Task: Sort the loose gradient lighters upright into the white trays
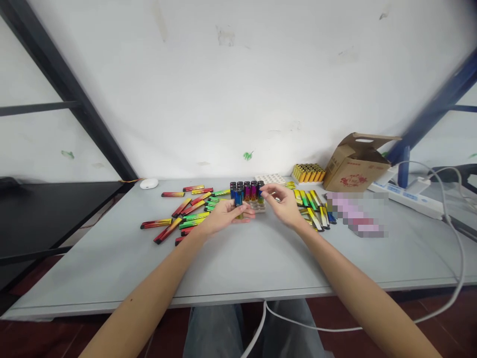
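Left hand (225, 215): grip clamped on a blue tube (238, 197), upright before the tray (259, 211), whose cells apparently keep the standing tubes (247, 192) vertical. Right hand (282, 203): fingertips at a blue-yellow tube (260, 199), pinch unclear. Loose tubes (194, 217): flat, table (242, 268).

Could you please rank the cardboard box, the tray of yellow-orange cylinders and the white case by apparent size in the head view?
1. Cardboard box
2. Tray of yellow-orange cylinders
3. White case
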A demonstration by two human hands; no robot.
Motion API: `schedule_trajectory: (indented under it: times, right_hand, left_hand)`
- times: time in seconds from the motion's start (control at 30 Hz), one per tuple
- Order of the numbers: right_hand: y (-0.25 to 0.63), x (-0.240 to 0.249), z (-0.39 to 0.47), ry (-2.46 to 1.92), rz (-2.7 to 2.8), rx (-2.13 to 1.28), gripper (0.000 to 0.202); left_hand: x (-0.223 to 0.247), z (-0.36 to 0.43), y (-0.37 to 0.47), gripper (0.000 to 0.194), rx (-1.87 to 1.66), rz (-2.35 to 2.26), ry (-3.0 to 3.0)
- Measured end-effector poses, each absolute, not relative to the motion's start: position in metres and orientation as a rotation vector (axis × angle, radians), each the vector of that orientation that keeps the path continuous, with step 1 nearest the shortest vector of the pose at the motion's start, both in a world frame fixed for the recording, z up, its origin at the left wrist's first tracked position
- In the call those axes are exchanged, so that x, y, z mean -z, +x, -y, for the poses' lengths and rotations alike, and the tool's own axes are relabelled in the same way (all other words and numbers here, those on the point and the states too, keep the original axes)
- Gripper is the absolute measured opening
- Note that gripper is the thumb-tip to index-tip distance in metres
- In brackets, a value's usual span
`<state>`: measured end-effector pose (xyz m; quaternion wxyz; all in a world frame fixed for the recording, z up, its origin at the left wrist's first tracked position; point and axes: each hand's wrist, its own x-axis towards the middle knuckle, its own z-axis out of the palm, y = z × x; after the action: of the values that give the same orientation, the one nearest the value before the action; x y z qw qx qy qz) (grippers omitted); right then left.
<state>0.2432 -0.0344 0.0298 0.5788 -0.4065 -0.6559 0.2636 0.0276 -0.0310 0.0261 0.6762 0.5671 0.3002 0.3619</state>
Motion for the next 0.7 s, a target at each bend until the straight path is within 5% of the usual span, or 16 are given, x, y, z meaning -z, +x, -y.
schedule_trajectory:
  times: [0.7]
  right_hand:
    - [0.218,-0.025,0.038,-0.923,1.454,-0.777,0.030]
  left_hand:
    - [-0.020,0.035,0.037,0.049,-0.906,-0.854,1.510]
